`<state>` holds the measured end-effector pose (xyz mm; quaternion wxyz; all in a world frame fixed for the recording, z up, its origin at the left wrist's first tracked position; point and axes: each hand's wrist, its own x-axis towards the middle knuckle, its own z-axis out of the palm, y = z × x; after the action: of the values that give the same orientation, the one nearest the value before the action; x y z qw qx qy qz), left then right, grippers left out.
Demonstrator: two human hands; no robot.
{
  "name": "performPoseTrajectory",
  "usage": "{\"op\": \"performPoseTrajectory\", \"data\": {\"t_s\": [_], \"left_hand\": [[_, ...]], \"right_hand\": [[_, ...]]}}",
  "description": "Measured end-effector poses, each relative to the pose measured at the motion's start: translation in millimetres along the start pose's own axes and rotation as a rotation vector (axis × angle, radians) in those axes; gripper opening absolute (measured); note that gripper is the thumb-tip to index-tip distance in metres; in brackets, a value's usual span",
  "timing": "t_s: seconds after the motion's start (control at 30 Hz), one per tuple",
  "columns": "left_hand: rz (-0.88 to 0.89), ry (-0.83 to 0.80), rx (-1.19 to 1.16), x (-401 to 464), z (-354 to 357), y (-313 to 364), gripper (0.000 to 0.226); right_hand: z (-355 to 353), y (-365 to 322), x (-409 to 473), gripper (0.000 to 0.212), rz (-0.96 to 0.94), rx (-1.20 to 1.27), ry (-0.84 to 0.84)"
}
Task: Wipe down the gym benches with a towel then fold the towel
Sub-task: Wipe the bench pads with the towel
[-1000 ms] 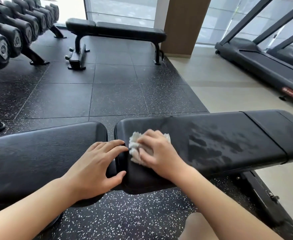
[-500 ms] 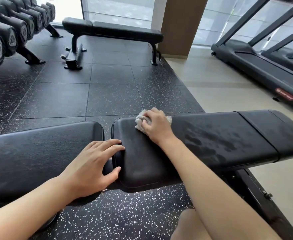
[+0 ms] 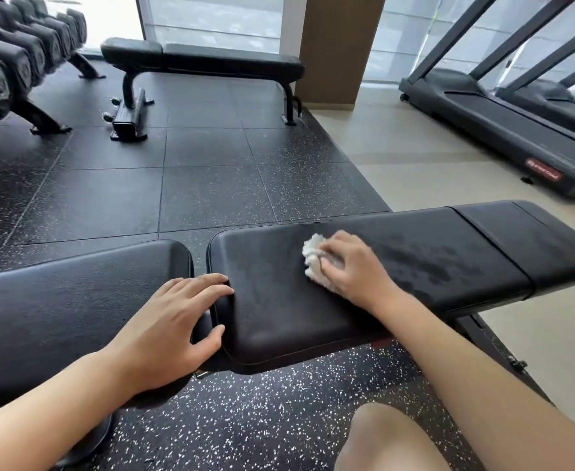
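Floor [image 3: 211, 185]: black speckled rubber tiles under the weights area; pale smooth flooring to the right.

Treadmills [image 3: 503, 124]: dark, on the pale floor at upper right.

Bench [image 3: 415, 266]: black padded, running left to right across the near view. Long back pad at right, with a separate end section beyond a seam; damp-looking streaks on its surface right of the towel.

Seat pad [image 3: 58, 300]: black, at near left, parted from the back pad by a narrow gap.

Far bench [image 3: 211, 61]: black, flat, standing on the rubber tiles near the windows.

Dumbbell rack [image 3: 14, 62]: row of dark dumbbells at upper left.

Pillar [image 3: 337, 45]: brown, behind the far bench's right end.

Left hand [image 3: 173, 317]: fingers spread and relaxed, bridging the gap between the two pads; fingertips resting on the left edge of the back pad, thumb at its near left corner. Grasps nothing.

Right hand [image 3: 354, 266]: fingers curled over the towel, pressing it onto the back pad toward the far edge.

Towel [image 3: 313, 258]: white, bunched, under the right hand, its left part showing beyond the fingers.
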<state>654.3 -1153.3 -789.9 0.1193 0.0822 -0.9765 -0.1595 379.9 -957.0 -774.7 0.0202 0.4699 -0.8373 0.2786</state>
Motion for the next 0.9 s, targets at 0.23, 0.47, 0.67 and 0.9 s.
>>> {"op": "performPoseTrajectory", "data": {"t_s": [0.23,0.47,0.67,0.9], "left_hand": [[-0.026,0.067,-0.060,16,2,1,0.041],[-0.016,0.130,-0.003,24,8,-5,0.032],[-0.012,0.155,-0.056,23,8,-4,0.035],[-0.007,0.159,-0.090,24,7,-2,0.034]], "right_hand": [[44,-50,49,0.019,0.083,-0.045,0.039],[35,-72,-38,0.012,-0.264,0.154,-0.085],[4,11,6,0.020,0.010,0.030,0.051],[39,1,101,0.032,0.238,-0.089,0.040]]}}
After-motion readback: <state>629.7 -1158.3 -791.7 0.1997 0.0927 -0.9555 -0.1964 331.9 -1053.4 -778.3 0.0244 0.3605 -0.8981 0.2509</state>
